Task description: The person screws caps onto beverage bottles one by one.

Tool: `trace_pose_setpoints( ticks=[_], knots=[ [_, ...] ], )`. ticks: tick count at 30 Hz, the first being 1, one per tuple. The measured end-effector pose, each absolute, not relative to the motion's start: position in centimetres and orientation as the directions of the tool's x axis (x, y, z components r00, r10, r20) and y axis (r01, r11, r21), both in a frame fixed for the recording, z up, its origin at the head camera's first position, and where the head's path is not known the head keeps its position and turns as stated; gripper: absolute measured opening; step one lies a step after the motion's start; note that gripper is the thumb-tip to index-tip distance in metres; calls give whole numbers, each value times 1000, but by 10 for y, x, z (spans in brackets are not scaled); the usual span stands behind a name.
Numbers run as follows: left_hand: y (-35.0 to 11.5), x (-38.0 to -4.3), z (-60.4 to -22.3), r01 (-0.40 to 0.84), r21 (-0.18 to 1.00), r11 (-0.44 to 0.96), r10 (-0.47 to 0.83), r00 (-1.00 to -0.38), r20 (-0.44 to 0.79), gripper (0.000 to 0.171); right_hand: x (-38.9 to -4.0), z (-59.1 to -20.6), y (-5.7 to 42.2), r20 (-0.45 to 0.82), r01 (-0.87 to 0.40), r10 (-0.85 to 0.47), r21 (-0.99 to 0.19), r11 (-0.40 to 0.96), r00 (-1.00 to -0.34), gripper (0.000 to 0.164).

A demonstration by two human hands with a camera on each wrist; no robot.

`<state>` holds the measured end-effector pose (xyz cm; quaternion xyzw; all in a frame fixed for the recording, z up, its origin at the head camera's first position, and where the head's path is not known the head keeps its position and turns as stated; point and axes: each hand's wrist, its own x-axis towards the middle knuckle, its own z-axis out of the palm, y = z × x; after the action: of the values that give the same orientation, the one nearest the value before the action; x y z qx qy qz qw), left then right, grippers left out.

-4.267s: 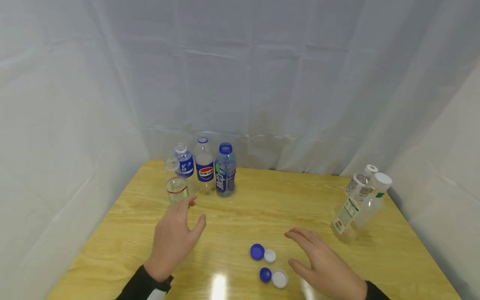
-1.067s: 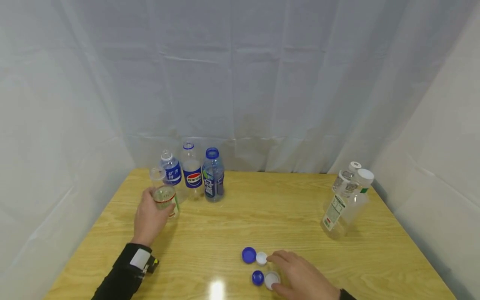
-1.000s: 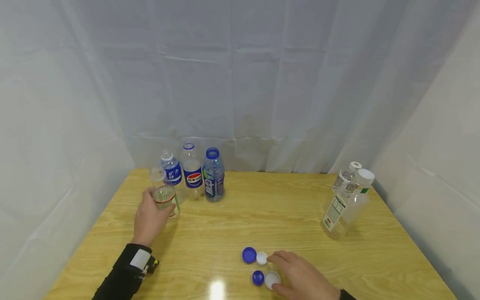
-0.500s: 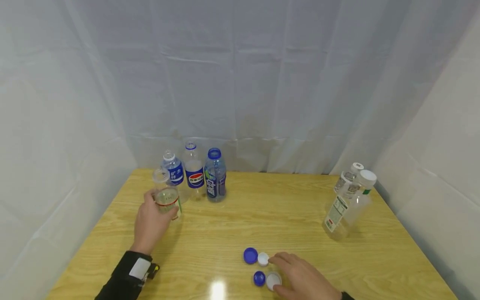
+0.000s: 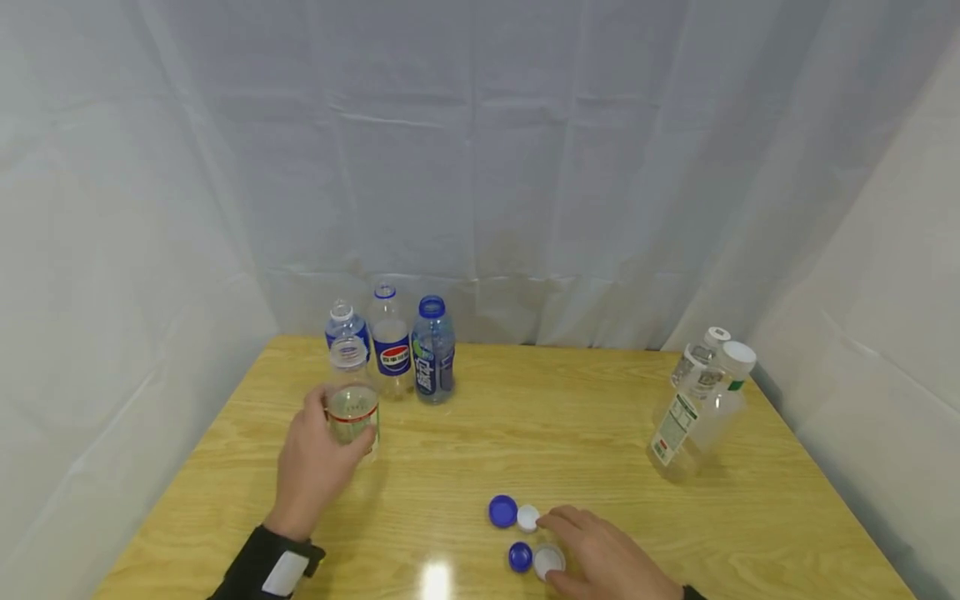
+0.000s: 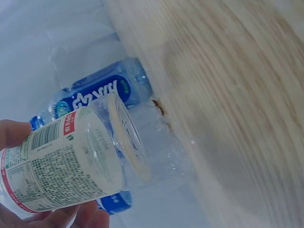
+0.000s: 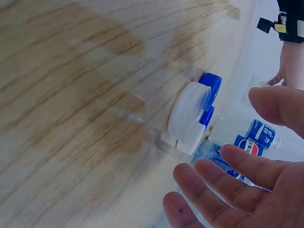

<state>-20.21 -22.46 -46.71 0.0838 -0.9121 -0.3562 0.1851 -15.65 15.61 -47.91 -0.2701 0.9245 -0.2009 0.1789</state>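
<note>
Ambient light around me is diffuse and moderate. The pale curtain [image 5: 465, 167] reads grey, darker toward the upper right. A compact white glare patch [image 5: 436, 581] marks the near part of the glossy table [image 5: 555, 425], consistent with light from above. A soft-edged shadow [image 5: 358, 492] falls beside the left hand [image 5: 318, 471]. The clear bottle [image 5: 684, 427] at far right appears smeared along one flank. Both wrist views carry a cool cast; small print on the held bottle [image 6: 66, 159] is soft. Near caps [image 7: 192, 114] resolve more clearly than the background.
</note>
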Motion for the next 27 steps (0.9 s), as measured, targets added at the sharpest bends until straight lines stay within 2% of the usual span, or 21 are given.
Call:
trace_pose_setpoints(
  ticks=[8, 17, 27],
  knots=[
    [-210, -189, -457, 20, 665, 747, -261, -910, 322, 81, -155, -479, 156, -218, -425, -566, -465, 777, -795, 52],
    [-195, -172, -450, 115, 597, 794, -167, -903, 396, 90, -157, -481, 156, -219, -431, -572, -465, 774, -791, 52],
    [-181, -160, -444, 183, 552, 814, -116, -879, 462, 89, -155, -482, 158, -193, -455, -583, -454, 766, -789, 54]
  ],
)
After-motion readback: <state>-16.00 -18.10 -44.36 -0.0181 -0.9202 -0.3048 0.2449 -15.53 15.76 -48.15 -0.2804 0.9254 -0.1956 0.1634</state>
